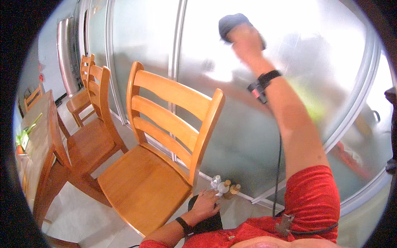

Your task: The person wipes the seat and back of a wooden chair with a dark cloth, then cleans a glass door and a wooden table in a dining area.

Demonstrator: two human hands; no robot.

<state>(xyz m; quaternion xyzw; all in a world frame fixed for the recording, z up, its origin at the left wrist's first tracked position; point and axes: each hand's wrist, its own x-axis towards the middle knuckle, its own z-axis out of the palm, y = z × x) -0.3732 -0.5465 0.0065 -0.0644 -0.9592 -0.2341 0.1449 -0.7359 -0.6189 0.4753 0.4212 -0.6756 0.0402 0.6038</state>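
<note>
My right hand (248, 42) is raised high and presses a dark cloth (231, 24) to a frosted glass panel (207, 124). A black wristband with a small device (257, 91) sits on that wrist, and a cable hangs down from it. Low in the picture, my left hand (206, 203) rests over black fabric (207, 221), apparently my trouser leg, with its fingers loosely spread and nothing in them. Close to the left fingers, a clear bottle (215, 181), a white bottle (223, 187) and an amber-toned bottle (235, 189) stand on the floor by the glass.
A wooden chair (145, 186) stands just left of me, its slatted back near the glass. More wooden chairs (93, 142) line a table (37, 127) at far left. Metal frame strips (176, 40) divide the glass panels. A tall shiny refrigerator-like unit (66, 55) stands beyond.
</note>
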